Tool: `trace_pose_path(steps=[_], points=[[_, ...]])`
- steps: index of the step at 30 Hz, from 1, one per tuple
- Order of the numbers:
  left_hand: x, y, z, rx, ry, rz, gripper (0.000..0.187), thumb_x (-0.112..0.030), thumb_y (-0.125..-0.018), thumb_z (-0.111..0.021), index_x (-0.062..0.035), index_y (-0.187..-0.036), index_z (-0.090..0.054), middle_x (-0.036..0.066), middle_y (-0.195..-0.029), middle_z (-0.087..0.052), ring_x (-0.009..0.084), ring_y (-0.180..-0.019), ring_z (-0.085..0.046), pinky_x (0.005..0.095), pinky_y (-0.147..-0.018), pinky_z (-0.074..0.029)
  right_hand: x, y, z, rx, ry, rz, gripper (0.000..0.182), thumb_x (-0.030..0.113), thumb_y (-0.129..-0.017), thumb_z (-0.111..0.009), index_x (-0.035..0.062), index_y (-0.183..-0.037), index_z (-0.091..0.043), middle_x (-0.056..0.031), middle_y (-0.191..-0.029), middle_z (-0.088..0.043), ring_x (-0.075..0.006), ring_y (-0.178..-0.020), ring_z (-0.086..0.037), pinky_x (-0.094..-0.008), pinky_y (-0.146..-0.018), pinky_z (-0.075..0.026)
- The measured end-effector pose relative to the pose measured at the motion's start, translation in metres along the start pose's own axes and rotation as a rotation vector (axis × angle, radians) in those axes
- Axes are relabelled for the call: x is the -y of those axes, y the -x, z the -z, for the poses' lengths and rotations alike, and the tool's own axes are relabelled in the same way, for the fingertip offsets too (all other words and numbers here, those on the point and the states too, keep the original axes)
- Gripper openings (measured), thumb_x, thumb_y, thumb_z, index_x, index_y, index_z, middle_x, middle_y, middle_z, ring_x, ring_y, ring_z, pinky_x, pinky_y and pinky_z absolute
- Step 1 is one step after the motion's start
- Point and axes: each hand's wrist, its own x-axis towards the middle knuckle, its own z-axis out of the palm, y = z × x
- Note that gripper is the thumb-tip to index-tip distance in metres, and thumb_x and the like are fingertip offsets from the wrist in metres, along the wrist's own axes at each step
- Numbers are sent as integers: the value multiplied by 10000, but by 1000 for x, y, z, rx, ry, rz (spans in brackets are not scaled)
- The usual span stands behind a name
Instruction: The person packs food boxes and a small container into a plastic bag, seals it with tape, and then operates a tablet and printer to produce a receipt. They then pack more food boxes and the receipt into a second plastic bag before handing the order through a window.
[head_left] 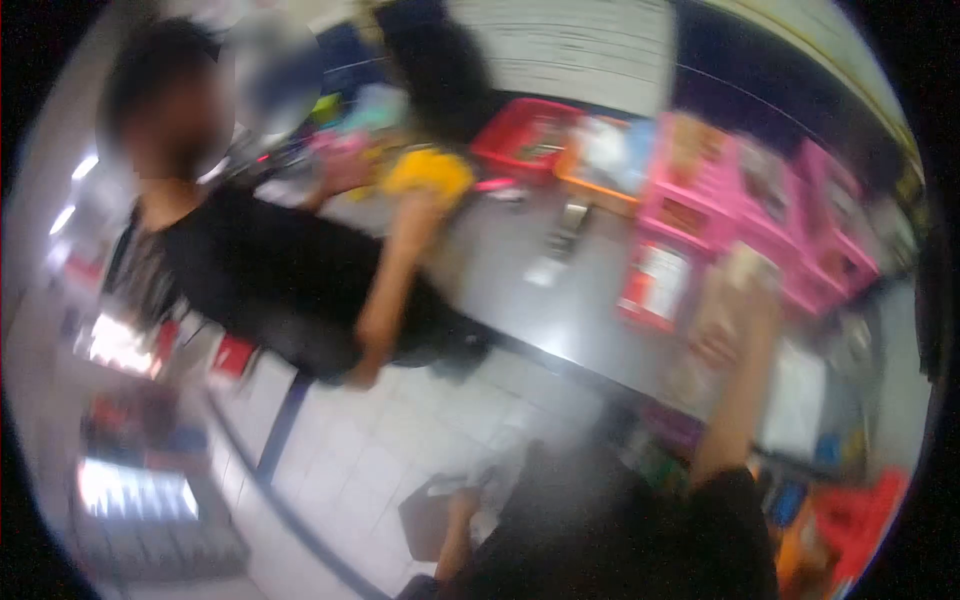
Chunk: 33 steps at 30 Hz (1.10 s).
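The view is tilted and smeared by motion. My right arm stretches over the counter to the right, with my right hand (757,295) in front of the pink bins (690,205). At its fingertips is a small cream-coloured thing (745,265), and the fingers look closed on it. Beside the hand lies a clear bag with reddish contents (712,345). My left hand (462,502) hangs low near my body, next to a dark brown flat-sided thing (424,520) and a blurred greyish item (448,486). Its fingers are too blurred to read.
A co-worker in a black shirt (280,260) stands at the left, one hand at a yellow thing (428,172). A red basket (525,140), an orange tray (598,190) and a red-and-white box (658,285) stand on the grey counter (500,265). White tiles (400,430) cover the floor.
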Motion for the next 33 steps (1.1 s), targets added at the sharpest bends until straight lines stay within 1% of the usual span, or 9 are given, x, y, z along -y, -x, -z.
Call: trace_pose_path(steps=[4, 6, 11, 15, 19, 22, 26, 29, 33], points=[[-21, -18, -1, -2, -67, -8, 458, -407, -911, -444, -52, -1106, -656, 234, -1091, -643, 400, -1025, -617, 483, -909, -471, -51, -32, 23, 167, -786, 6, 949, 594, -776, -594, 96, -1502, -239, -210, -1461, -377, -357, -1325, -393, -448, -1102, -296], [-35, -18, 17, 41, -119, -90, 496, -442, -906, -438, -42, -1101, -659, 239, -1089, -643, 404, -1027, -616, 480, -929, -461, -99, -40, 24, 170, -957, 76, 929, 588, -785, -591, 113, -1502, -240, -211, -1453, -383, -363, -1313, -404, -456, -1079, -316], [-93, 49, 59, -382, 535, 556, 516, -481, -882, -513, -14, -1020, -683, 270, -1005, -651, 427, -981, -628, 481, -864, -484, -231, -51, -5, 207, -921, 27, 877, 574, -809, -582, 155, -1502, -244, -215, -1433, -399, -379, -1280, -434, -476, -1020, -365], [-111, 71, 63, -551, 525, 496, 509, -502, -897, -502, -51, -1023, -699, 261, -1003, -654, 437, -975, -624, 464, -848, -487, -297, -68, -91, 151, -622, -33, 838, 563, -828, -575, 190, -1501, -246, -218, -1417, -411, -391, -1255, -458, -492, -972, -405], [-123, 76, 57, -566, 594, 559, 485, -481, -895, -527, -47, -1035, -693, 261, -961, -661, 403, -967, -641, 448, -837, -491, -255, -33, -128, -183, 155, -66, 860, 651, -810, -555, 237, -1500, -253, -195, -1359, -488, -424, -1206, -497, -563, -905, -445], [-145, 84, 72, -531, 607, 538, 469, -471, -892, -536, -59, -1053, -691, 246, -966, -666, 384, -960, -650, 437, -837, -492, -208, -18, -104, 43, 202, -155, 746, 609, -861, -522, 340, -1489, -223, -352, -1358, -364, -527, -1171, -462, -553, -931, -427], [-147, 77, 66, -562, 578, 460, 486, -483, -891, -532, -48, -1041, -691, 262, -961, -662, 392, -948, -650, 446, -828, -493, -203, -46, -96, 110, 221, -273, 776, 641, -864, -487, 282, -1497, -219, -324, -1400, -339, -513, -1188, -459, -550, -960, -404], [-150, 74, 66, -643, 561, 363, 522, -501, -893, -514, -23, -1007, -691, 282, -953, -655, 399, -944, -646, 464, -832, -487, -222, -99, -94, -210, -204, 382, 779, 589, -896, -462, 206, -1512, -178, -275, -1438, -346, -490, -1223, -447, -515, -1010, -364], [-169, 60, 85, -420, 481, 528, 583, -543, -883, -497, -1, -974, -690, 292, -957, -651, 434, -962, -630, 475, -860, -478, -95, -72, -59, -5, -49, 171, 831, 560, -867, -504, 190, -1519, -145, -286, -1425, -367, -471, -1260, -419, -521, -1038, -347]])
